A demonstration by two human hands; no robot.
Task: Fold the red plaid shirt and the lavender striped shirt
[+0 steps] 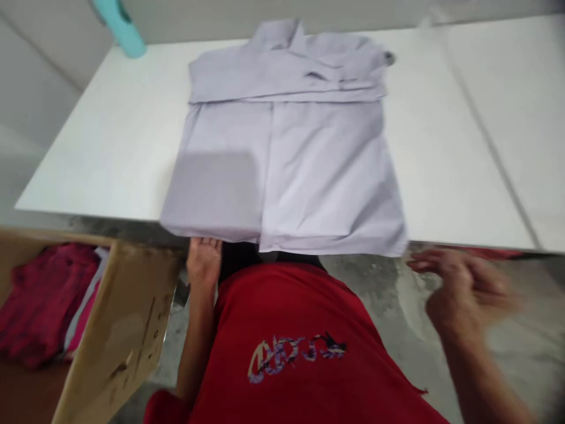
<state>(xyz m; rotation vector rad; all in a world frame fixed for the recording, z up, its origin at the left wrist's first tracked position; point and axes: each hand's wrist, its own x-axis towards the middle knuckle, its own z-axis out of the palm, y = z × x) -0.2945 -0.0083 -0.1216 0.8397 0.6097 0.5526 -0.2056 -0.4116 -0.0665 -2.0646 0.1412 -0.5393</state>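
Observation:
A light grey collared shirt (326,153) lies spread on a white table, its upper part folded over and its lower hem hanging past the front edge. My left hand (203,262) is palm up at the hem's left side, with the fingers stretched out and their tips hidden under the cloth. Just off the shirt's lower right corner is my right hand (461,282), blurred by motion. Its fingers look apart, and nothing shows in them.
The white table (477,171) has a seam on its right side. At its back left corner stands a turquoise object (126,32). A cardboard box (128,312) at the lower left holds red and pink folded clothes (53,294).

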